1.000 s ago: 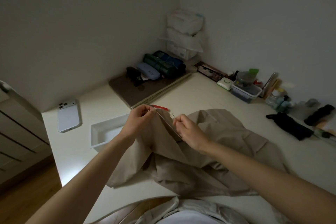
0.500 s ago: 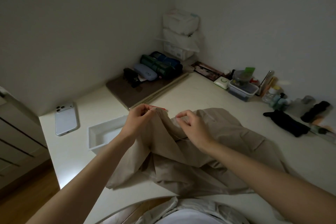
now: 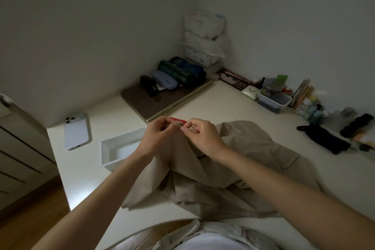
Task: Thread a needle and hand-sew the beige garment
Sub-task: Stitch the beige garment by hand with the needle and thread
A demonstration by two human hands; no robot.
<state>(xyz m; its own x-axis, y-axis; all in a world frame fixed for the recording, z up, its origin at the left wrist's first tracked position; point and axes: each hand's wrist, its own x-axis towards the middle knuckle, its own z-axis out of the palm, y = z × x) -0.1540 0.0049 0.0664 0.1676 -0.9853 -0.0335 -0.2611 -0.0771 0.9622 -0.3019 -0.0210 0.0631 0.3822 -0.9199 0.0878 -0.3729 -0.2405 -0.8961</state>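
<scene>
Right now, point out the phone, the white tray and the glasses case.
phone (image 3: 76,134), head view, middle of its back.
white tray (image 3: 122,140), head view, inside of its far wall.
glasses case (image 3: 164,82), head view, middle of its lid.

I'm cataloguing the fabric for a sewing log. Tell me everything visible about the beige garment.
The beige garment is plain, matte, woven-looking cloth, crumpled in soft folds on the white table in front of the person. A flap pocket shows on its right side. Its top edge is lifted off the table, pinched between the left hand and the right hand, which are held close together.
</scene>
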